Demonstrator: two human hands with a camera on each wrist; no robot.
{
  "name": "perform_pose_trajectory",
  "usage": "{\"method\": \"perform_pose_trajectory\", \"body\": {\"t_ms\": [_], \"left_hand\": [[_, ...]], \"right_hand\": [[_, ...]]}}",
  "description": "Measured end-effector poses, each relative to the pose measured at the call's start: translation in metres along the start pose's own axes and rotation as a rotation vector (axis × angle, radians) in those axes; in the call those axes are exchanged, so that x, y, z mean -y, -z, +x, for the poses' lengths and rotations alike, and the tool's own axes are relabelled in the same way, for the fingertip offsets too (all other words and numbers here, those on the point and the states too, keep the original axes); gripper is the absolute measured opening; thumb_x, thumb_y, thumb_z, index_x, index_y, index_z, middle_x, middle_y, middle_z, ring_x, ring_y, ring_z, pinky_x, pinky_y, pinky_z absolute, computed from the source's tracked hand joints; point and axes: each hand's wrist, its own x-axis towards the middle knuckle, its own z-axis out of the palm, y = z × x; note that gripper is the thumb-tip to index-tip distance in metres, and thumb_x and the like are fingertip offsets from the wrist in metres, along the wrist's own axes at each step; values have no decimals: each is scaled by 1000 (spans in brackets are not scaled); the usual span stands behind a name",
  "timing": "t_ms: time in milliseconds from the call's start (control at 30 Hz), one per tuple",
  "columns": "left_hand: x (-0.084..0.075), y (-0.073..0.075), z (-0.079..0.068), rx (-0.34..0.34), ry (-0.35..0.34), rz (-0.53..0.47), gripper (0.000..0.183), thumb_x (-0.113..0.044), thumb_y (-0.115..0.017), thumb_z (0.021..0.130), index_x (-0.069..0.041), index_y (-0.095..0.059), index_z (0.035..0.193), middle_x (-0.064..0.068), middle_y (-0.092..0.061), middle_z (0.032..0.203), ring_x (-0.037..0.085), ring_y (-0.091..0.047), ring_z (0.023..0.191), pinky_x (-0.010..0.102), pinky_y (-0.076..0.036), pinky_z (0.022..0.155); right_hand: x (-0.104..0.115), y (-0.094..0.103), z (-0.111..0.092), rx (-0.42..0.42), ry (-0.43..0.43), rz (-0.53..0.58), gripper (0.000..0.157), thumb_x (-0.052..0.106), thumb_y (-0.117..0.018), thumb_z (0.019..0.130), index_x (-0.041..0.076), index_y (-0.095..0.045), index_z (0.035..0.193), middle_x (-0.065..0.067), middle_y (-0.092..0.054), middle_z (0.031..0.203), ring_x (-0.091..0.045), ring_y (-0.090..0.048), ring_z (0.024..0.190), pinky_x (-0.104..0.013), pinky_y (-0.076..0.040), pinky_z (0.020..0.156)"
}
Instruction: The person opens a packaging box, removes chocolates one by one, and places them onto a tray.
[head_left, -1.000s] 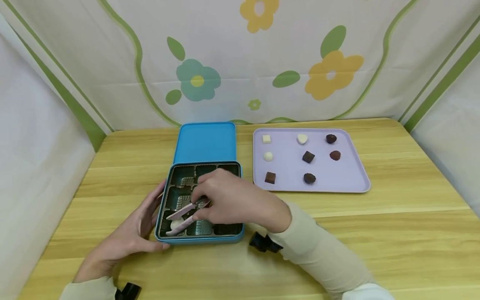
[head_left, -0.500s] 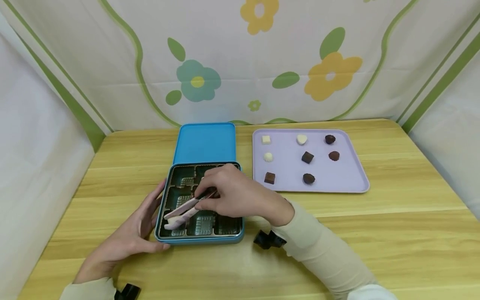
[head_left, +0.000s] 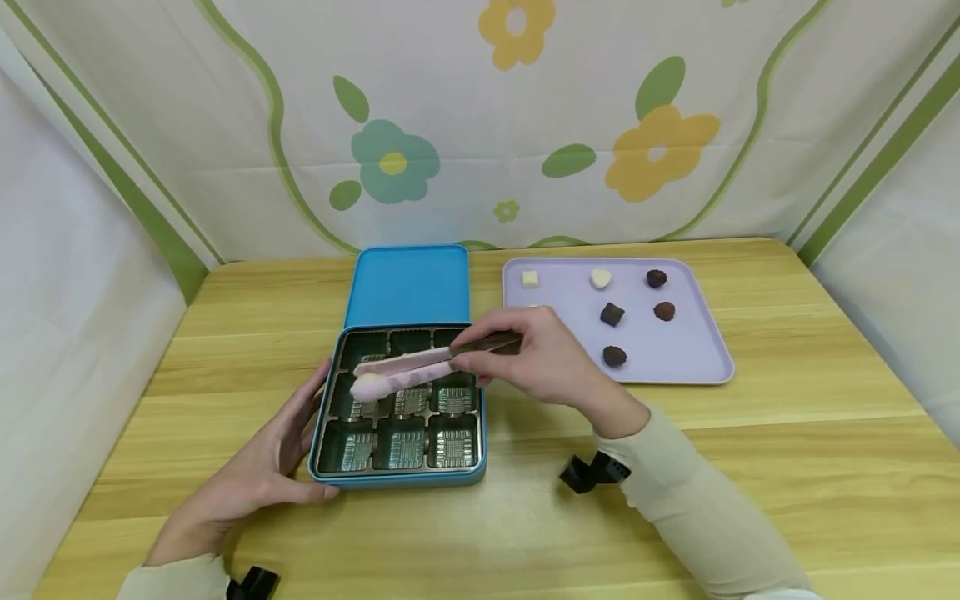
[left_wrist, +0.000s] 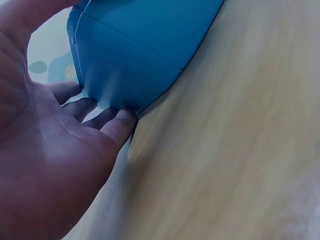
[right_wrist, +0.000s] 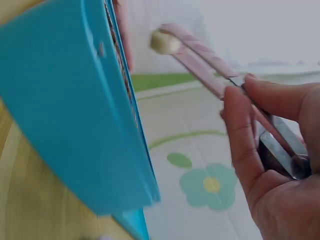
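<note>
My left hand (head_left: 255, 467) grips the near left corner of a blue tin (head_left: 397, 481), fingers along its left side and thumb at its front. Inside the tin is a dark plastic insert (head_left: 375, 427) divided into several square compartments. My right hand (head_left: 558, 367) pinches pink-tipped tongs (head_left: 408, 375) between thumb and fingers, above the tin. In the right wrist view, a round whitish chocolate (right_wrist: 165, 43) sits between the tong tips, above the tin's rim. The tongs hide part of the middle and back compartments.
A lilac tray (head_left: 705, 350) at the right bears several white and brown chocolates, partly hidden by my right hand. The tin's blue lid (head_left: 408, 286) lies open behind it. A flowered cloth (head_left: 465, 125) hangs behind the wooden table (head_left: 787, 467).
The tongs have come up from the near left compartment with the whitish chocolate and moved back and right. My right hand now overlaps the tray. My left hand keeps its place.
</note>
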Motion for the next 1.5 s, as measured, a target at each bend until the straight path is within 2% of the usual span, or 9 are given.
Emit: {"method": "perform_pose_trajectory", "body": {"t_ms": [133,300,467,667,833,1033,1300,1500], "left_hand": [[0,0,0,2,14,-3,139,15,-86,75,-27,0,175,22,7,181,-2,-41,150,19,-49,110],[0,1,-2,-5,29,-8,139,15,-86,75,-29,0,175,21,8,181,-5,-40,150,19,-49,109],[1,0,-2,2,22,-23,139,15,-86,75,-28,0,175,22,8,181,-4,-40,150,21,-51,109],[2,0,-1,5,17,-22,139,15,-86,76,-28,0,175,22,6,181,-3,-42,150,20,-51,109],[2,0,-1,9,10,-21,138,16,-85,76,-27,1,175,22,6,181,-6,-41,149,19,-50,109],[2,1,-2,10,7,-20,138,16,-85,76,-27,1,175,23,7,180,-5,-42,148,20,-51,108],[1,1,-2,13,7,-23,138,16,-85,75,-27,0,176,24,6,180,-4,-44,148,20,-51,108],[1,0,-1,14,6,-14,138,16,-85,75,-26,0,176,22,5,181,-5,-42,149,19,-50,109]], "right_hand": [[-8,20,-12,-77,-34,14,18,6,-80,97,5,-82,114,-17,-79,94,-26,-78,74,-39,-65,70],[-17,41,-25,-145,-47,42,21,4,-78,98,0,-80,118,-8,-81,96,-19,-78,75,-37,-66,75],[-23,58,-36,-199,-58,47,22,4,-78,98,-5,-78,118,-8,-81,95,-18,-78,74,-34,-66,75],[-30,79,-52,-287,-100,-3,21,8,-78,99,-4,-79,116,1,-82,96,-14,-77,72,-29,-64,72],[-39,94,-66,-343,-119,54,19,7,-79,98,-3,-80,114,1,-81,98,-11,-76,72,-29,-65,70],[-47,109,-81,-380,-120,108,15,4,-77,99,1,-81,113,3,-82,103,-13,-76,71,-27,-64,73],[-52,118,-94,-424,-167,88,15,6,-77,99,3,-82,113,5,-81,98,-13,-77,73,-24,-64,75],[-55,126,-105,-472,-174,144,17,1,-77,98,5,-83,113,4,-78,96,-13,-77,71,-24,-64,73]]}}
